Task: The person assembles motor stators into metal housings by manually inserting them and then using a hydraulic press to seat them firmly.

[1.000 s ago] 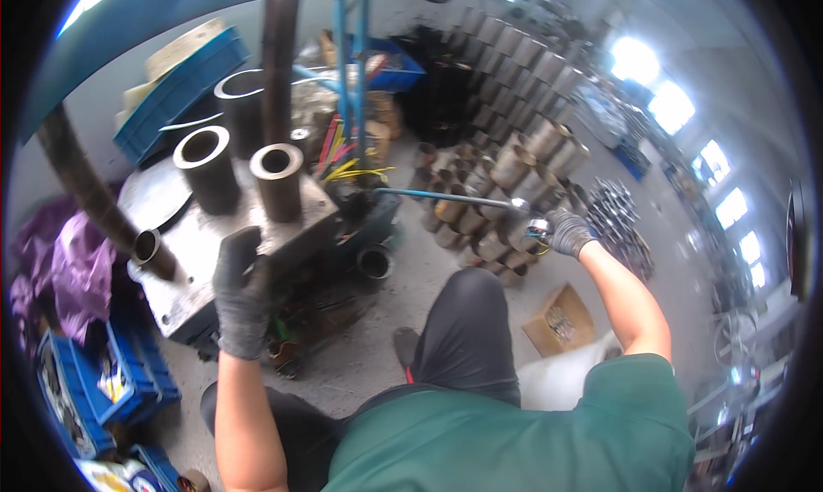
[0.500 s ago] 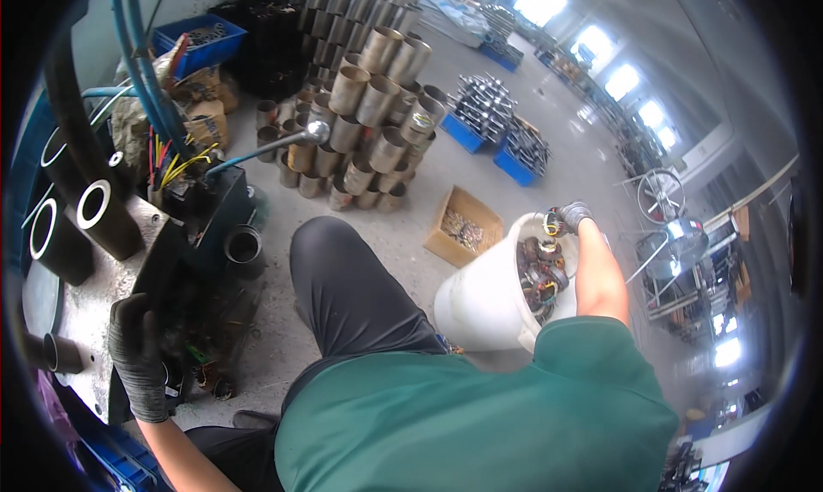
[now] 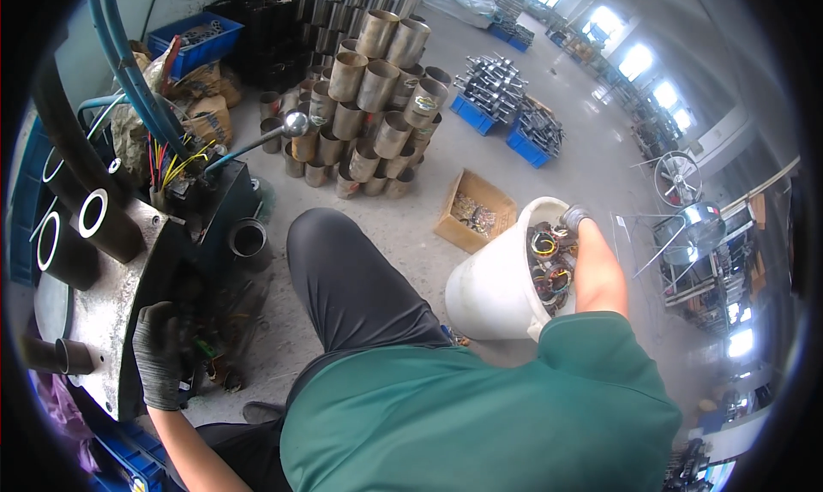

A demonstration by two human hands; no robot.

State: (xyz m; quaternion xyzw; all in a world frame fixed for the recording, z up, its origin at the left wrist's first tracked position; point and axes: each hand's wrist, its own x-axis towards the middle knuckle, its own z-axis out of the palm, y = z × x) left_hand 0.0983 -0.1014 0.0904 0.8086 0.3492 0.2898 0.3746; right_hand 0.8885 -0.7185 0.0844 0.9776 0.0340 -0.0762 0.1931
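Observation:
My right hand (image 3: 577, 217), in a grey glove, is at the far rim of a tall white bucket (image 3: 489, 291). Its fingers point down over the opening and are partly hidden. Inside the bucket lie several wound motor stators with copper coils and coloured leads; one stator (image 3: 543, 244) with yellow wire sits close to that hand. My left hand (image 3: 158, 351), also gloved, hangs beside the edge of a metal machine plate (image 3: 107, 321), fingers loosely bent and nothing seen in them.
Metal cylinders (image 3: 377, 85) stand stacked ahead. A cardboard box (image 3: 474, 211) of small parts is beside the bucket. Blue crates (image 3: 527, 147) hold shafts farther off. Dark tubes (image 3: 110, 226) stand on the plate at left, near a ball-ended lever (image 3: 296, 124). A fan (image 3: 693, 235) is at right.
My right hand, earlier raised above the bucket with a stator at its fingers, is now lower at the rim. My left hand has shifted right, off the plate's edge.

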